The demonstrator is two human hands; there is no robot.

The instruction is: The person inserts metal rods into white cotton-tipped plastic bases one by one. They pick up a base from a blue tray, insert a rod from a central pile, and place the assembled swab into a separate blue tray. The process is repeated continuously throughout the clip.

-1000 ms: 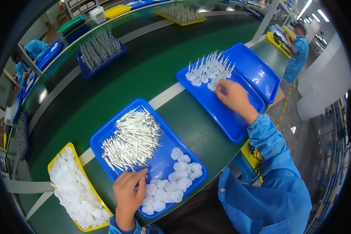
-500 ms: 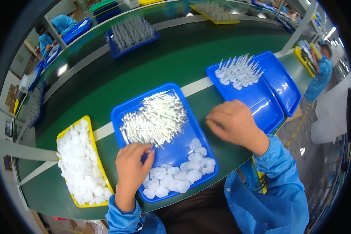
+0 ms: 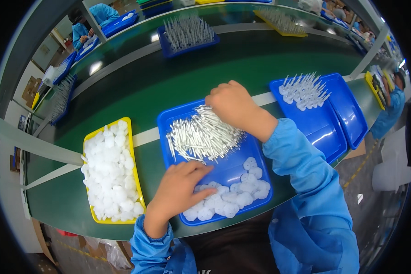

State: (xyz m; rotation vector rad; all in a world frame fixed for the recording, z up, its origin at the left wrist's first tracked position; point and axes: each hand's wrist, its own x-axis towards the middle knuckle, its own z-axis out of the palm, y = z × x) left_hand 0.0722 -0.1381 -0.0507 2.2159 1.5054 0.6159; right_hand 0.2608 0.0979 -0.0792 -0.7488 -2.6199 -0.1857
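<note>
Since half a second ago right hand (image 3: 235,106) moved up onto white stick pile (image 3: 204,135), frame centre, grip closed | left hand (image 3: 180,189) fingers spread on white caps (image 3: 235,196), lower blue tray (image 3: 242,157); sticks lie upper right.

To my left sits a yellow tray (image 3: 87,141) heaped with white pieces (image 3: 109,173). To my right, two overlapping blue trays (image 3: 347,114) hold upright white parts (image 3: 303,90). Beyond runs the green belt (image 3: 169,77).
</note>
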